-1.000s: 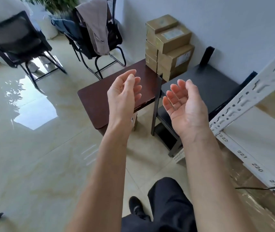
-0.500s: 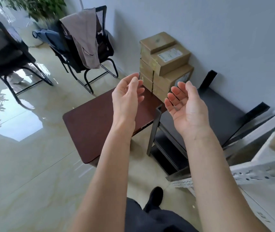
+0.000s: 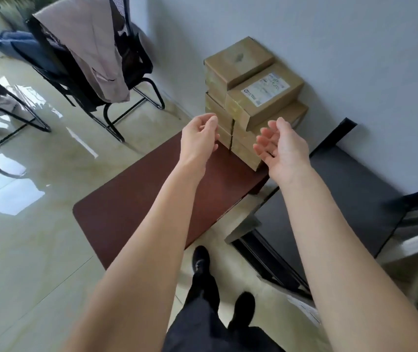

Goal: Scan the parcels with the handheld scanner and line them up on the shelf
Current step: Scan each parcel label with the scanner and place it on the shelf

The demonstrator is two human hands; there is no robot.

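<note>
Plainly both hands are empty — left hand (image 3: 199, 138) and right hand (image 3: 282, 146) reach out with palms facing and fingers loosely spread, set to clasp a box from the parcels (image 3: 251, 97) stacked on the table (image 3: 131, 207) by the wall — no scanner shows.

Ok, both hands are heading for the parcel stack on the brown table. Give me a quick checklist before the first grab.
1. Left hand free to grip: ok, holds nothing, fingers loosely curled.
2. Right hand free: ok, palm up, fingers relaxed.
3. Parcel stack within reach: ok, just beyond both hands on the brown table.
4. Label showing for the scan: ok on the labelled parcel; the other boxes cannot tell.
5. Handheld scanner located: not ok, none in view.
6. Stack steady: cannot tell; upper boxes sit staggered.
</note>
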